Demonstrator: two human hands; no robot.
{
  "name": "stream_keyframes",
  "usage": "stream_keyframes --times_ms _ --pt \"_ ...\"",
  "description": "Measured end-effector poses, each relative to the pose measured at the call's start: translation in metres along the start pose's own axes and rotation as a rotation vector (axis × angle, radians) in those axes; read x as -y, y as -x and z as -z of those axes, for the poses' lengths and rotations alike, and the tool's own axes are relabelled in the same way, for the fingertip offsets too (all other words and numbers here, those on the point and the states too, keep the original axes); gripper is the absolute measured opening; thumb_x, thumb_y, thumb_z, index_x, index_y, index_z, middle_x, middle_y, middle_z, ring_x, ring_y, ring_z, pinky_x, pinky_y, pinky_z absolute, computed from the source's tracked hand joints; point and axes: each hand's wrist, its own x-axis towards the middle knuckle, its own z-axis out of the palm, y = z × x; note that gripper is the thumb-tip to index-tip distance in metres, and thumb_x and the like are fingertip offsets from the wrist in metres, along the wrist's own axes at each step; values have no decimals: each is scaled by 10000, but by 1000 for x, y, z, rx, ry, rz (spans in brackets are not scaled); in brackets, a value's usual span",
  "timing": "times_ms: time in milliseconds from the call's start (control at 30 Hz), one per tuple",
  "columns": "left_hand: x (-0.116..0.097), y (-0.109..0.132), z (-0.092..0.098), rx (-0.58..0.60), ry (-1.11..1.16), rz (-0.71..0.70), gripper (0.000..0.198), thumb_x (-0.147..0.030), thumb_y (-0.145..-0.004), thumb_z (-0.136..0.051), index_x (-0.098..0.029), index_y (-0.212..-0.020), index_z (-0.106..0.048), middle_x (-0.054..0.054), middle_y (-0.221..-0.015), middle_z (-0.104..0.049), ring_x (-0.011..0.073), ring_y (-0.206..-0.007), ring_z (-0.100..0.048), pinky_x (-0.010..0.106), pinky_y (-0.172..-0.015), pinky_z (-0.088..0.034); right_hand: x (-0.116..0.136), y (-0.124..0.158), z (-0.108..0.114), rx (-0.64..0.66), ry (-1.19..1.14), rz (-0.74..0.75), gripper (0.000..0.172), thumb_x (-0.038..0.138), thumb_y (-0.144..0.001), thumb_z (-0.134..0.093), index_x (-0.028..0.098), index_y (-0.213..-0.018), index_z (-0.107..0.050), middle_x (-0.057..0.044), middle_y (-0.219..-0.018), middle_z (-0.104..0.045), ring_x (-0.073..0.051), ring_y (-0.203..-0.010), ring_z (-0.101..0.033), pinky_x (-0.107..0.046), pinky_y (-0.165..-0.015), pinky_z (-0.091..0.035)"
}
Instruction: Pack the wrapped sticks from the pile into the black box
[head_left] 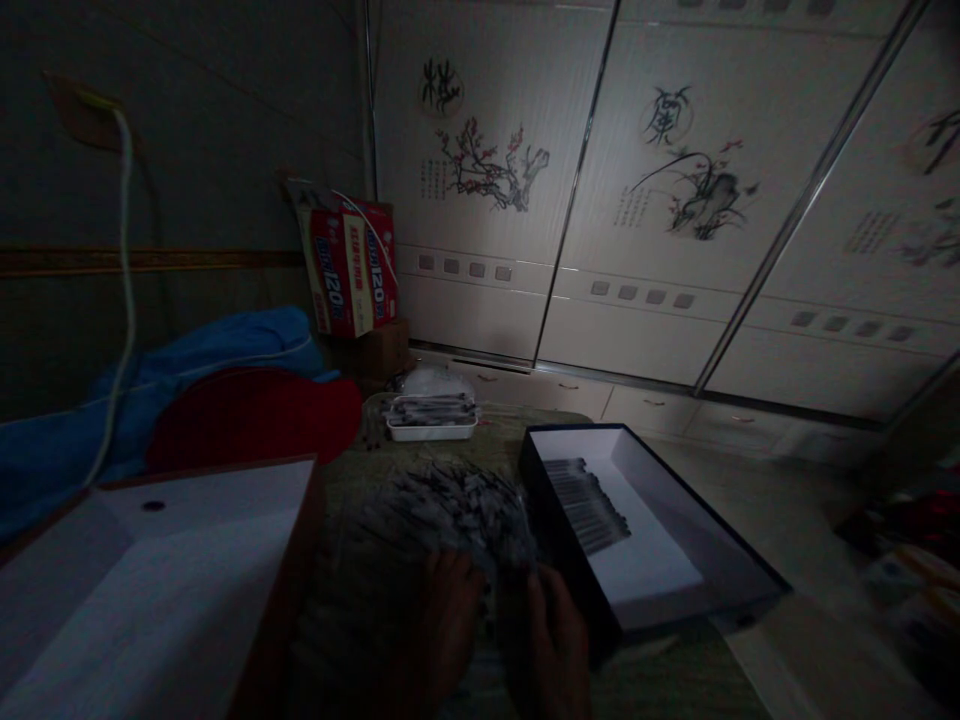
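The scene is very dark. My left hand (pixel 448 625) and my right hand (pixel 556 640) rest side by side at the near edge of a heap of thin dark-and-white sticks (pixel 450 510) on the table. Both hands touch the heap, but the fingers are too dim to read. To the right lies a black box with a white inside (pixel 697 540), and a neat row of the same sticks (pixel 585 505) lies in its left part. A small white tray (pixel 431 430) farther back holds more sticks.
A large shallow white-lined box (pixel 150 580) with a brown rim fills the near left. Behind it lie a red cushion (pixel 255 415) and blue cloth (pixel 60 440). A red carton (pixel 349 265) leans at the wall. Painted wardrobe doors (pixel 637 200) stand behind.
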Motion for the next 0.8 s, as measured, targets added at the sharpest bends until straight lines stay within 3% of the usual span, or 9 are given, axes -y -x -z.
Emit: stream_keyframes --times_ms 333,433,533,667,767,800 --pt "4 -5 -16 2 -12 -55 284 -113 -894 -402 -217 -1009 -640 58 -1082 -668 236 -1044 -548 406 -932 -358 -11 -1 -2 -4 -3 10 536 604 -819 -515 165 -1087 -664 -111 -1104 -699 -256 -1040 -635 -317 -883 -487" --pt "4 -2 -14 9 -13 -63 303 -108 -894 -388 -203 -1040 -636 76 -1122 -652 243 -1082 -531 421 -956 -346 -7 0 1 -45 -2 45 510 593 -813 -539 168 -1056 -684 -103 -1071 -713 -243 -995 -652 -287 -840 -503" --pt "5 0 -14 -8 44 -74 321 -93 -870 -401 -203 -1070 -626 77 -1154 -640 243 -1105 -521 428 -986 -331 1 0 2 -6 -11 75 475 571 -847 -510 173 -1041 -685 -90 -1033 -724 -224 -942 -667 -269 -801 -514" --pt "9 -1 -16 -104 173 -20 288 -101 -817 -450 -201 -999 -649 86 -1079 -670 268 -1047 -560 449 -946 -381 7 4 -2 -71 31 94 480 589 -865 -469 191 -1027 -684 -93 -1015 -728 -238 -924 -671 -297 -792 -521" --pt "15 -2 -12 -309 489 114 261 -163 -797 -480 -195 -1000 -641 117 -1107 -666 265 -1082 -571 431 -965 -410 6 12 -7 -119 60 111 476 615 -869 -442 230 -990 -694 -84 -1004 -729 -243 -931 -665 -315 -812 -514" --pt "18 -3 -9 -378 638 198 216 -209 -785 -508 -196 -954 -642 107 -1009 -688 251 -983 -614 411 -910 -456 5 15 -9 -131 70 117 480 627 -864 -442 237 -984 -695 -81 -997 -729 -246 -929 -664 -320 -808 -515"
